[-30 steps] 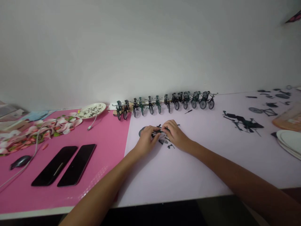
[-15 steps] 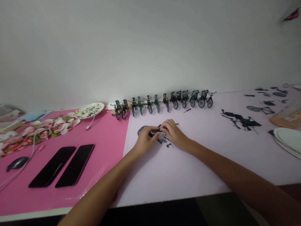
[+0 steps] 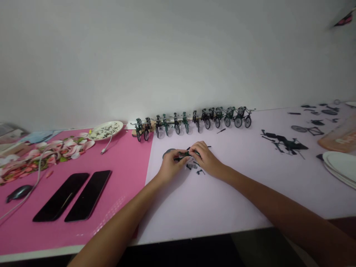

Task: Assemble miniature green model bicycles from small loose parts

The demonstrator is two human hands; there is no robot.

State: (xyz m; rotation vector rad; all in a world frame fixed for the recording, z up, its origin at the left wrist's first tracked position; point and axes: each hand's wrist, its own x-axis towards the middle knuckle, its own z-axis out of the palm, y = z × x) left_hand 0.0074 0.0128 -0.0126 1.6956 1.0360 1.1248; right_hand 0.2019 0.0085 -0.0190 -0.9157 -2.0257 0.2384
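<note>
While our left hand [image 3: 170, 165] and right hand [image 3: 207, 158] meet over the tabletop [image 3: 222, 200], we pinch a small dark bicycle part [image 3: 184, 154], fingers [image 3: 198, 149] clamped on it.

The lilac worktop [image 3: 222, 207] is bare across the lower centre between the forearms, and again between the right hand [image 3: 207, 159] and the loose dark parts [image 3: 283, 142] at right centre. A row of model bicycles [image 3: 191, 120] bars the back by the wall. Small bits [image 3: 196, 168] lie just beside that hand. Two phones [image 3: 73, 194] and a mouse [image 3: 18, 193] occupy the pink mat [image 3: 125, 178] at lower left; stacked plates [image 3: 340, 165] sit at the right edge.
</note>
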